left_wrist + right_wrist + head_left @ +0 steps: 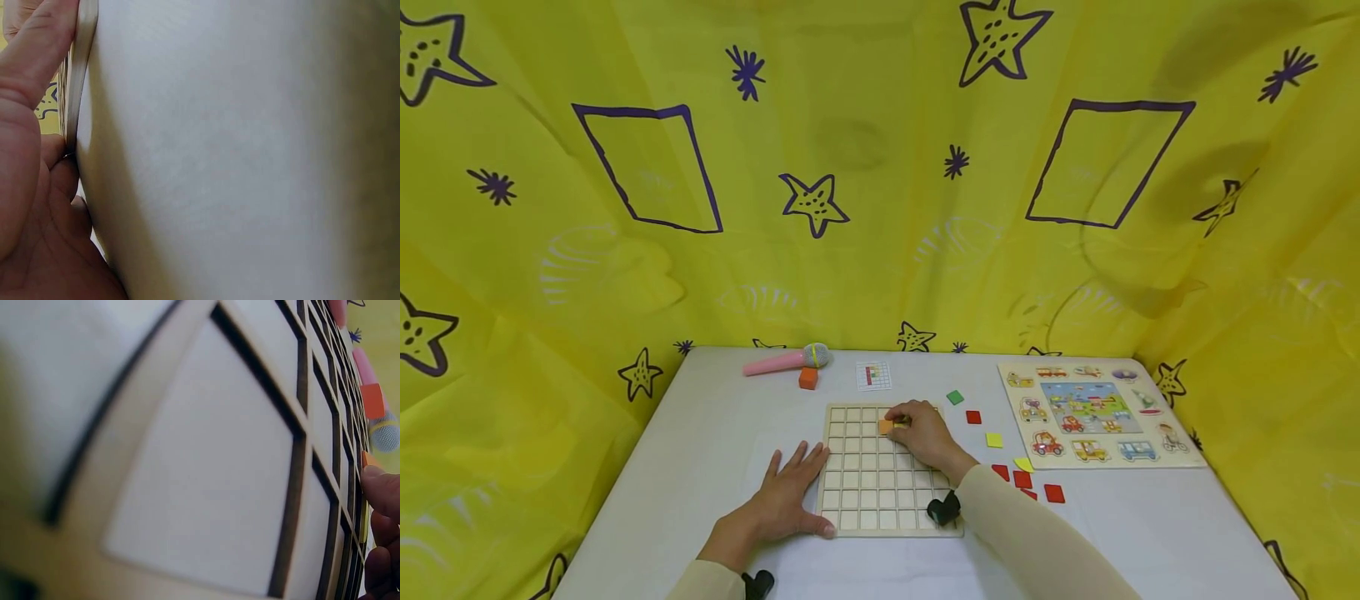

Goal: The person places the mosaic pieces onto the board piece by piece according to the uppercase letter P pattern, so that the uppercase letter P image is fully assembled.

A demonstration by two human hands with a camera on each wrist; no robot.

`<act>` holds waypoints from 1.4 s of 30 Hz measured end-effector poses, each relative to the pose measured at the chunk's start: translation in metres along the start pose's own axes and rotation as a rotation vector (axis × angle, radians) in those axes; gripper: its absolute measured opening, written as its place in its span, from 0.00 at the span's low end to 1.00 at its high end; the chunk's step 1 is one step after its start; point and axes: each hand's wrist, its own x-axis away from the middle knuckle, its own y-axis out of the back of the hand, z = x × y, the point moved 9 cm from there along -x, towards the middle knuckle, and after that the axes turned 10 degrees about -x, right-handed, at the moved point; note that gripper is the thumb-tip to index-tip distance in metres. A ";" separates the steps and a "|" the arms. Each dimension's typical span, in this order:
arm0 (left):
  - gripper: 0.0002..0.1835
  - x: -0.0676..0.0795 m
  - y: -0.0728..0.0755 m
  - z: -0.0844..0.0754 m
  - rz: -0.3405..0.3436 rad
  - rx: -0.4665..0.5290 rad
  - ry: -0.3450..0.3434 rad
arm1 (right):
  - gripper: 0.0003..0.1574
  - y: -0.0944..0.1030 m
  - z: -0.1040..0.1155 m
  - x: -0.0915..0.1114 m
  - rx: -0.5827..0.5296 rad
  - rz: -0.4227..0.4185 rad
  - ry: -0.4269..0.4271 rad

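Note:
A wooden grid board [848, 517] lies on the table. My left hand [786, 497] rests at its left side with fingers spread, fingertips and thumb touching the frame. In the left wrist view, the thumb [37, 50] lies along the board's edge. Over the upper part of the grid, my right hand [928, 435] pinches an orange square tile [886, 427] between thumb and fingers. A yellow piece [364, 520] shows beside the orange tile in the right wrist view, partly hidden by the fingers.
Right of the board lie a green tile [955, 397], several red tiles [1055, 493] and yellow tiles [994, 440]. A picture puzzle board [1015, 400] is farther right. Behind the grid are a pink toy microphone [775, 363], an orange cube [808, 379] and a pattern card [874, 376].

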 end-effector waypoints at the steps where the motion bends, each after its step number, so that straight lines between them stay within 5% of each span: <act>1: 0.69 0.000 0.000 0.000 -0.001 0.001 0.002 | 0.10 0.000 0.000 0.000 0.007 0.002 0.000; 42: 0.69 0.000 -0.001 0.000 -0.005 0.001 0.001 | 0.15 -0.002 -0.001 0.000 0.014 0.022 -0.026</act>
